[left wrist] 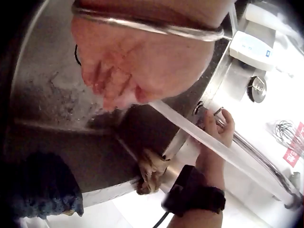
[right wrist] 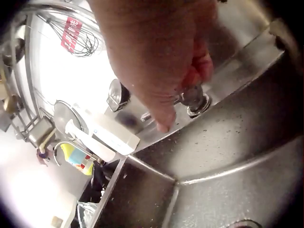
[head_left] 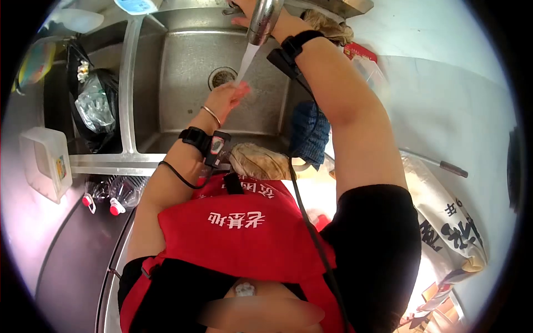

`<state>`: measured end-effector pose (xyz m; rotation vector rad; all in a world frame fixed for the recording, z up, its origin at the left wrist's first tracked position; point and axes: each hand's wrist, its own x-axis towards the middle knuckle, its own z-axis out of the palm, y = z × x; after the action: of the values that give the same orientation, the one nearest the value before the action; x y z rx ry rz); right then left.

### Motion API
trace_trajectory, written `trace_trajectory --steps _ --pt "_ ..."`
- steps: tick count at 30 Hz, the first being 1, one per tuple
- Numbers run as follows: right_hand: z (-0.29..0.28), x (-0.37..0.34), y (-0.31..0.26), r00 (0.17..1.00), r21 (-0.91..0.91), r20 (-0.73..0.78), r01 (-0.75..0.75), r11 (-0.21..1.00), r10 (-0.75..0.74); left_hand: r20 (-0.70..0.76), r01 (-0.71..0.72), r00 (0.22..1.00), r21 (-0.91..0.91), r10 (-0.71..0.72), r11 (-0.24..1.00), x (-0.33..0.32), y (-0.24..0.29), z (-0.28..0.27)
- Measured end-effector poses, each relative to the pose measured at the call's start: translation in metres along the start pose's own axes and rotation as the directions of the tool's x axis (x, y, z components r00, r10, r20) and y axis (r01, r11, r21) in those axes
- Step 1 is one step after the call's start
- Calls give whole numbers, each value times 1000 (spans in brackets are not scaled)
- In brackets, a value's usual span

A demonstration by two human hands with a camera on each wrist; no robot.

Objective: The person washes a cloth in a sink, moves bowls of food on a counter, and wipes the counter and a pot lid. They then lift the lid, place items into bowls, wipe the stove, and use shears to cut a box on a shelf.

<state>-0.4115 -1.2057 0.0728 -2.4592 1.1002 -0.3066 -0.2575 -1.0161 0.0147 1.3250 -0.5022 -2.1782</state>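
Note:
My left hand (head_left: 225,99) is held over the sink (head_left: 183,100), near the drain (head_left: 223,77). Water (head_left: 246,60) from the metal faucet (head_left: 265,21) runs onto its fingers, which look relaxed in the head view. A bracelet (left wrist: 156,29) circles that wrist. At the back rim, my right hand (right wrist: 156,71) grips the faucet handle (right wrist: 192,97), its thumb pointing down beside the lever. Part of this hand is hidden behind the spout in the head view.
A blue cloth (head_left: 308,130) hangs on the sink's right edge, and a tan cloth (head_left: 261,161) lies on the front edge. Left of the basin are a black plastic bag (head_left: 91,125) and a clear container (head_left: 47,161). A whisk (right wrist: 85,43) hangs behind.

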Motion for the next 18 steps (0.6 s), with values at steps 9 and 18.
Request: trace_trajectory --steps 9,18 --pt "20 2 22 949 493 -59 -242 836 309 -132 -110 979 290 153 951 -4 -21 -10" --pt "58 -86 -26 834 605 -179 -325 727 522 -51 84 974 986 -221 145 -65 -27 -3"
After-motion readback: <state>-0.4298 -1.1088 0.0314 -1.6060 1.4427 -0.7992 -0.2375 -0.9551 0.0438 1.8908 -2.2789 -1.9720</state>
